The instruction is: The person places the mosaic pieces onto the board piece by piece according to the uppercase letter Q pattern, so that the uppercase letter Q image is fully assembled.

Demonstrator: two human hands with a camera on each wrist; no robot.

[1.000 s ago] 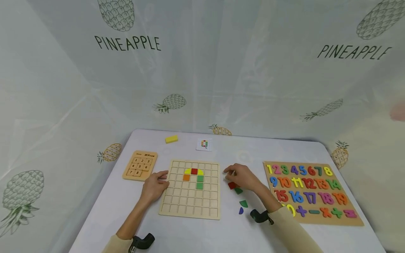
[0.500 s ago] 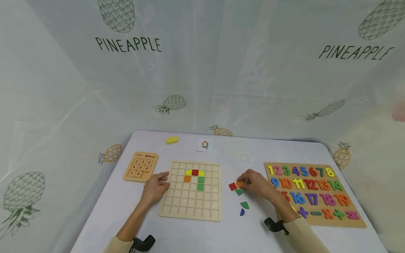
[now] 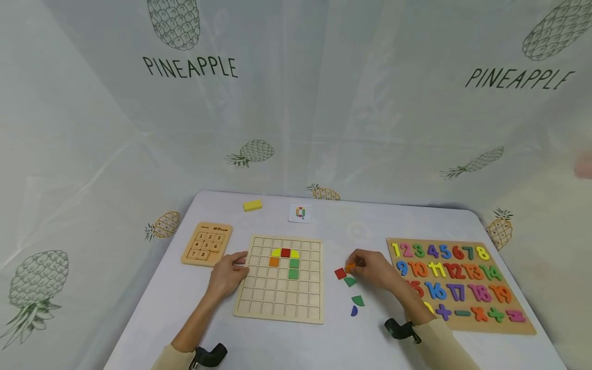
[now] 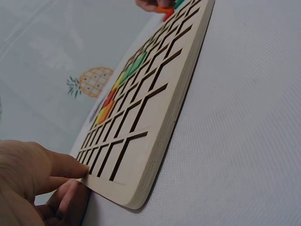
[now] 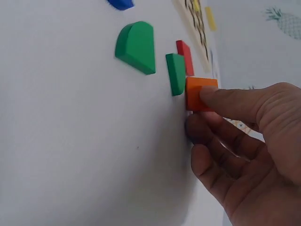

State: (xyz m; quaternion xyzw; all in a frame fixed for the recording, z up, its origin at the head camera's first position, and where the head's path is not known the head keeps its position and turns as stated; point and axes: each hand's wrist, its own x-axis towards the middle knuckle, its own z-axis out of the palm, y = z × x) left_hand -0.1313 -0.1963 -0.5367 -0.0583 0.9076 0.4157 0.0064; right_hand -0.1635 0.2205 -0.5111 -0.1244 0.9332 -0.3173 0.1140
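Note:
The left hand [image 3: 226, 276] rests at the left edge of a light wooden grid board [image 3: 279, 303], its fingertips touching the rim. Red, yellow, orange and green tiles sit in the board's upper cells. To the right of the board, the right hand [image 3: 372, 268] pinches an orange square tile [image 5: 195, 96] between thumb and fingers, low over the table. Beside that tile lie a red square tile [image 3: 340, 273] and a green quarter-round tile [image 3: 350, 281]. Nearer the front are another green quarter-round tile [image 3: 357, 300] and a blue half-round tile [image 3: 354, 311].
A small card [image 3: 300, 213] with a coloured pattern lies behind the board, with a yellow block [image 3: 252, 205] to its left. A wooden number puzzle [image 3: 206, 244] is at the left. On the right, a large board of coloured numbers [image 3: 455, 328] lies partly under the right forearm.
The right hand has moved right and slightly nearer, down to the orange tile, and now pinches and tilts it. The left hand keeps its place at the board's edge.

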